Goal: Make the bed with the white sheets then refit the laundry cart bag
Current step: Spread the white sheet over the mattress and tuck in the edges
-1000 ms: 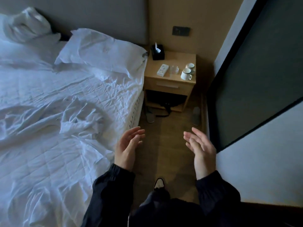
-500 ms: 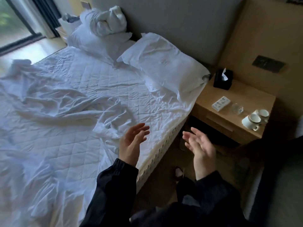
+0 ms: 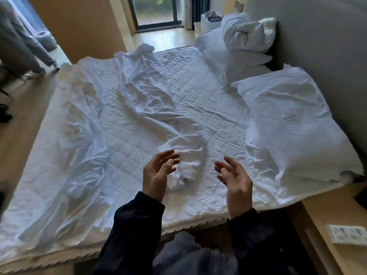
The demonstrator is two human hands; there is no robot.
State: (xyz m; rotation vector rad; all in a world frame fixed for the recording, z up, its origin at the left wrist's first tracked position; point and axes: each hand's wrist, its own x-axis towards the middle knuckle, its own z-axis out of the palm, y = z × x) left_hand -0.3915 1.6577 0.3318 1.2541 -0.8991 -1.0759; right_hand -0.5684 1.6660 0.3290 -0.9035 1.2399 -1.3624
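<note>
A crumpled white sheet (image 3: pixel 151 108) lies loosely across the quilted mattress (image 3: pixel 198 92), bunched into a twisted ridge that ends in a knot of cloth near the close edge. My left hand (image 3: pixel 156 173) hovers just left of that bunched end, fingers relaxed and holding nothing. My right hand (image 3: pixel 234 179) is raised to the right of it, fingers spread, also empty. A near pillow (image 3: pixel 294 120) lies at the right by the headboard. A second pillow (image 3: pixel 220 50) with a rolled white bundle (image 3: pixel 248 34) on it sits at the far corner.
A wooden nightstand (image 3: pixel 329 211) with a white switch panel (image 3: pixel 349 234) stands at the right. Grey fabric on a frame (image 3: pixel 21 44) stands at the far left. A glass door (image 3: pixel 156 12) is beyond the bed, with wooden floor on the left side.
My view has swung left from the nightstand toward the whole bed. Both hands stay raised and empty, now over the mattress edge by the bunched sheet.
</note>
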